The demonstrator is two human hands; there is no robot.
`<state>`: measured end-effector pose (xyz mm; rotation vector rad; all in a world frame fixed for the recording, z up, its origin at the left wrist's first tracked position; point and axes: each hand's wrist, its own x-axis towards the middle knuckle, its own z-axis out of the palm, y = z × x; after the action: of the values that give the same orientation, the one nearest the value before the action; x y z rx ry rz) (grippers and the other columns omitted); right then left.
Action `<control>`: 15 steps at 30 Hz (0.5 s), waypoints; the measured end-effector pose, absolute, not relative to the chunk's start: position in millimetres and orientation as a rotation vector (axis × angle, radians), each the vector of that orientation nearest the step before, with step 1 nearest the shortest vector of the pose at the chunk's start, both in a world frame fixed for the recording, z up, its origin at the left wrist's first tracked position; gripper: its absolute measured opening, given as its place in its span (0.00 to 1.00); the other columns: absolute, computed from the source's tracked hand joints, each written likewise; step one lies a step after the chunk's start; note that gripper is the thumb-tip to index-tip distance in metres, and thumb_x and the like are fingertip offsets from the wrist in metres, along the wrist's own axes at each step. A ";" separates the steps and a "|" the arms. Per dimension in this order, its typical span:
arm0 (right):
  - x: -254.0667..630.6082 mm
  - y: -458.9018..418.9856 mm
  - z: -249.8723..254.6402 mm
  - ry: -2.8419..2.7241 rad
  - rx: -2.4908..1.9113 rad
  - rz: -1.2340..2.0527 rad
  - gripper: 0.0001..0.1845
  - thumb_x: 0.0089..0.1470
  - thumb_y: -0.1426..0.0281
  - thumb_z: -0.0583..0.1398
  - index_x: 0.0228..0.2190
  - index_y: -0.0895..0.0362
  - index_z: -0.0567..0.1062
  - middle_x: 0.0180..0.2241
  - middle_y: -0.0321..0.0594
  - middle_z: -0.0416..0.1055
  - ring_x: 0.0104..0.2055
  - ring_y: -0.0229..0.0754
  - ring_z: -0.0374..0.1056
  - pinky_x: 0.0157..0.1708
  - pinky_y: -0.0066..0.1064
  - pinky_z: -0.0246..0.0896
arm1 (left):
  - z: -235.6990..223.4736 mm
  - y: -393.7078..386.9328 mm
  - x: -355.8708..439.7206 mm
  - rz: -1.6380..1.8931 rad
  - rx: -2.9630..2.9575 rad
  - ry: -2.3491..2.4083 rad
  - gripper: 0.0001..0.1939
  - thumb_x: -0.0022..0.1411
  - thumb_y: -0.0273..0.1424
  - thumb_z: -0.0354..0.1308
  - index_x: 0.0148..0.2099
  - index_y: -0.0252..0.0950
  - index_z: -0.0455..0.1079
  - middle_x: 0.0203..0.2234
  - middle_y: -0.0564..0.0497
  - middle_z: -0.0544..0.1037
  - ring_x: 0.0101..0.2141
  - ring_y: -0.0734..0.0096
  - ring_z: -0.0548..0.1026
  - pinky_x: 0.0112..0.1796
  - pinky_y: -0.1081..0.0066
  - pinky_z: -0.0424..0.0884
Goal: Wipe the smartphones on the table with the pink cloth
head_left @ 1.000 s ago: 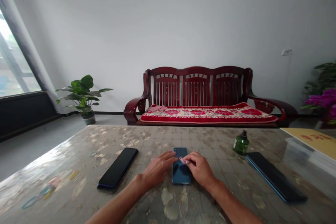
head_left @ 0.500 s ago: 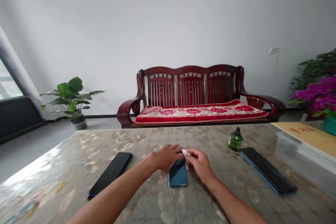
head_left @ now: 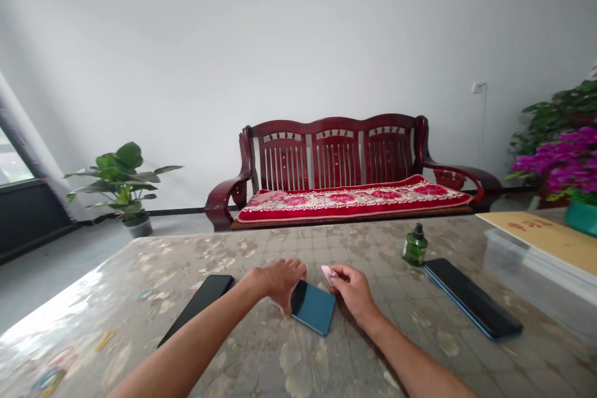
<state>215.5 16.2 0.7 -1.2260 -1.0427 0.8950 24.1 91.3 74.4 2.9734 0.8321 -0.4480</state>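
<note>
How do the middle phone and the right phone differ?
The middle phone shows a blue face; the right phone shows a black one. The left hand covers part of the middle phone; no hand touches the right phone, which lies by the bottle. Both are flat and slim.

Soft daylight from the window (head_left: 13, 165) at left whitens the near-left table (head_left: 60, 308) with glare. The phone (head_left: 313, 309) shines, partly dark. Outer edges stretch; lower-left bands (head_left: 49, 378) look blurred.
</note>
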 end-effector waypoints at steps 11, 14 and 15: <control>214.5 13.8 4.8 -0.980 -1.203 0.893 0.19 0.39 0.60 0.64 0.32 0.59 0.81 0.27 0.41 0.77 0.27 0.41 0.67 0.26 0.30 0.63 | 58.2 62.4 -15.6 0.066 2.692 1.135 0.20 0.51 0.39 0.69 0.42 0.39 0.66 0.39 0.52 0.73 0.39 0.62 0.74 0.36 0.72 0.64; 212.3 10.9 7.0 -0.948 -1.191 0.916 0.20 0.39 0.59 0.64 0.32 0.59 0.81 0.28 0.40 0.76 0.26 0.41 0.66 0.25 0.29 0.62 | 56.1 43.3 -24.7 0.225 2.595 1.298 0.09 0.60 0.35 0.62 0.40 0.39 0.65 0.37 0.54 0.74 0.37 0.65 0.75 0.34 0.73 0.62; 211.0 9.5 8.1 -0.949 -1.193 0.919 0.20 0.39 0.58 0.64 0.33 0.59 0.81 0.28 0.41 0.77 0.27 0.41 0.66 0.25 0.29 0.61 | 54.5 38.0 -27.0 0.267 2.577 1.335 0.08 0.61 0.35 0.60 0.40 0.40 0.65 0.36 0.54 0.75 0.37 0.65 0.75 0.34 0.73 0.62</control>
<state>211.0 9.5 8.1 -1.1932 -0.9486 0.9188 -27.0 38.0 54.5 2.5768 1.3347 0.2666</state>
